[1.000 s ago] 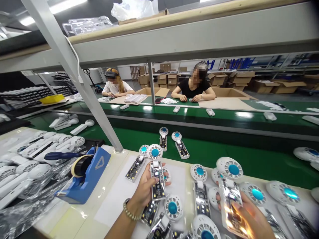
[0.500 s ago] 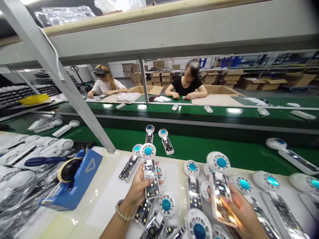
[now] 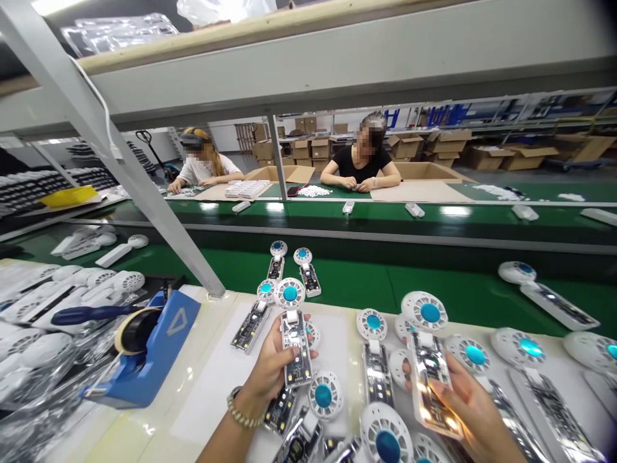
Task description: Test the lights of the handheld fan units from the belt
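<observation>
My left hand (image 3: 274,360), with a beaded bracelet at the wrist, grips a small device (image 3: 296,354) with a round white fan head, a blue centre and an exposed circuit board; its thumb lies on the board. My right hand (image 3: 465,392) holds a similar device (image 3: 429,366), thumb on its board, and orange-yellow lights glow at its lower end. Both devices are tilted upright with their fan heads at the top. Between and below my hands lie several more such devices (image 3: 377,373) on the white work surface (image 3: 193,399).
A blue tape dispenser (image 3: 164,347) stands at left, beside a dark screwdriver (image 3: 91,313) and piled white devices (image 3: 62,289). Beyond is a green conveyor (image 3: 361,283) carrying devices. A slanted metal post (image 3: 144,193) rises at left. Two people (image 3: 361,161) sit across the line.
Devices on the near belt have shifted left, and white parts on the far belt have shifted right. Both hands keep their grip, barely displaced in the view.
</observation>
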Motion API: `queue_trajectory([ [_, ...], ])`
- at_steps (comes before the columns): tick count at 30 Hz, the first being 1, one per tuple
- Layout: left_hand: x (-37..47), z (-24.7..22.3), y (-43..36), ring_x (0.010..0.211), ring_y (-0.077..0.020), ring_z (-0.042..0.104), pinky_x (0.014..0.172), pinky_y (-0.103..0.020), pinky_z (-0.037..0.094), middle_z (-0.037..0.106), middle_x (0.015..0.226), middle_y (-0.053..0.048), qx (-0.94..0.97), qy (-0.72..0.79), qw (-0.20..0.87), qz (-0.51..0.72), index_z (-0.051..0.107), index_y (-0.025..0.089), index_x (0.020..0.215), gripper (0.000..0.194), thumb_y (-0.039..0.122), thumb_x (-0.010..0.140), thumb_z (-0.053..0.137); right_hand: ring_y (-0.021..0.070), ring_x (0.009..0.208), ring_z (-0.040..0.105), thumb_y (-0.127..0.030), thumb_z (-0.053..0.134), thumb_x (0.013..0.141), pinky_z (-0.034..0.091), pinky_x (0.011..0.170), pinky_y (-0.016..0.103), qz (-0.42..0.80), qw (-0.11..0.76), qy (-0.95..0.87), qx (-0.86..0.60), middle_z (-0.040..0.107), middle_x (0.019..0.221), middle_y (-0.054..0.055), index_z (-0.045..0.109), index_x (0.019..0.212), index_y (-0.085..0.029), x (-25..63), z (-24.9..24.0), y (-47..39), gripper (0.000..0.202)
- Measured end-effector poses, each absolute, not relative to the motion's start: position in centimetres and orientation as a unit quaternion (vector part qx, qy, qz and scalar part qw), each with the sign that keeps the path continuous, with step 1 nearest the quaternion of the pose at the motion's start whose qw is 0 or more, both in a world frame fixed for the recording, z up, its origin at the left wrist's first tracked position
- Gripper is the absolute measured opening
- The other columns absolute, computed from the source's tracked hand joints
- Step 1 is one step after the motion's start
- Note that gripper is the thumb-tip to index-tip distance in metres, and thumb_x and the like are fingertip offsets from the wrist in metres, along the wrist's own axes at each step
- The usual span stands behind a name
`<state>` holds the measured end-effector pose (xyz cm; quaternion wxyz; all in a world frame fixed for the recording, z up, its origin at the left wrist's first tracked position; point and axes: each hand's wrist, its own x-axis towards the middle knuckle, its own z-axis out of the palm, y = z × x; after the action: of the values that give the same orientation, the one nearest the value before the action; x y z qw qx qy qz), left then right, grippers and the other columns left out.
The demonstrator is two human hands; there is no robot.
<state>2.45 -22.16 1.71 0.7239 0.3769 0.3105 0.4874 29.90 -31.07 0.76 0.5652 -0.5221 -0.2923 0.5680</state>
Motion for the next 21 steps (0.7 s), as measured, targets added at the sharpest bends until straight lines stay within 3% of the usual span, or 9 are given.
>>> queue_trajectory([
  [7,2.49,1.88,-22.24,0.078,-0.0168,0.059,0.068,-0.031,0.054,0.060,0.097,-0.007,0.381,0.302,0.725,0.487,0.044,0.018,0.115,0.056,0.015,0.066,0.070,0.0310,0.091,0.064,-0.044,0.062,0.073,0.053,0.071,0.038,0.572,0.557,-0.293,-0.526,0.067,0.104,0.012,0.038,0.126,-0.023,29.90,0.90,-31.10,0.061],
  [12,2.44,1.99,-22.27,0.069,-0.0167,0.062,0.063,-0.029,0.054,0.062,0.089,-0.007,0.383,0.313,0.730,0.472,0.042,0.018,0.117,0.058,0.017,0.066,0.070,0.0330,0.095,0.062,-0.045,0.062,0.072,0.048,0.083,0.042,0.560,0.564,-0.304,-0.525,0.067,0.103,0.013,0.042,0.125,-0.022,29.96,0.70,-31.04,0.061],
  [17,2.51,1.76,-22.22,0.084,-0.0183,0.059,0.071,-0.035,0.055,0.056,0.114,-0.010,0.384,0.307,0.722,0.487,0.046,0.019,0.114,0.054,0.014,0.066,0.070,0.0322,0.100,0.060,-0.044,0.061,0.073,0.046,0.088,0.042,0.565,0.559,-0.302,-0.527,0.066,0.107,0.012,0.041,0.126,-0.023,29.88,0.69,-31.06,0.060],
  [21,2.54,1.66,-22.24,0.086,-0.0184,0.058,0.072,-0.035,0.055,0.056,0.114,-0.011,0.376,0.309,0.728,0.483,0.046,0.018,0.115,0.054,0.013,0.067,0.069,0.0315,0.095,0.062,-0.045,0.062,0.071,0.050,0.080,0.039,0.575,0.558,-0.270,-0.534,0.066,0.107,0.012,0.038,0.128,-0.023,29.59,1.34,-31.07,0.066],
])
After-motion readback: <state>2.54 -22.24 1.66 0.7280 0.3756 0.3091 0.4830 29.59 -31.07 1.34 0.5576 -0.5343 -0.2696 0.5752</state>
